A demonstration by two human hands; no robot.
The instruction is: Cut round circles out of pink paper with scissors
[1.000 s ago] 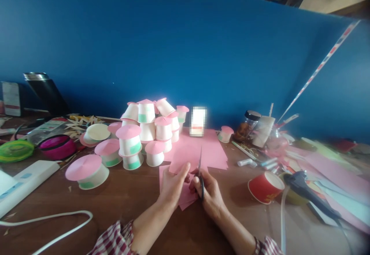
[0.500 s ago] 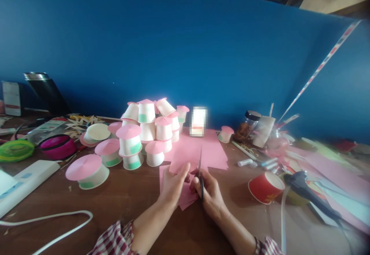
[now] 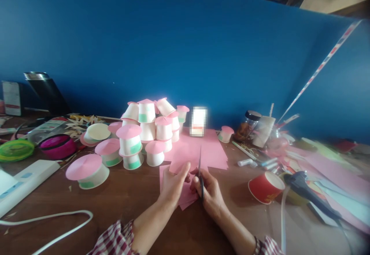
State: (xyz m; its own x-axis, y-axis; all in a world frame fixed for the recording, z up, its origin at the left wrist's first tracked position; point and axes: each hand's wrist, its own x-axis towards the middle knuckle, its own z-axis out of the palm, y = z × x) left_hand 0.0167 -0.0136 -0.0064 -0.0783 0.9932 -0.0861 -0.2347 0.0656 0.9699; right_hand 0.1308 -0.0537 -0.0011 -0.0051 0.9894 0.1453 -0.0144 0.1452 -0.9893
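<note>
In the middle of the desk my right hand (image 3: 211, 194) is closed round a pair of scissors (image 3: 201, 183) with dark handles, the blade pointing away from me. Beside it, my left hand (image 3: 172, 185) is closed on a piece of pink paper (image 3: 183, 158), thumb on top; its fingertips are partly hidden. The two hands nearly touch. Under and in front of them lie more pink sheets (image 3: 215, 149). To the left stand several white paper cups (image 3: 130, 146) with pink cone-shaped paper tops, some stacked.
A red paper cup (image 3: 264, 188) and a glue gun (image 3: 312, 193) lie on the right, near a lidded jar (image 3: 248, 126). On the left are a white power strip (image 3: 29, 182), a white cable (image 3: 63, 224), a magenta round case (image 3: 58, 146) and a dark flask (image 3: 46, 93). A blue wall (image 3: 173, 54) rises behind.
</note>
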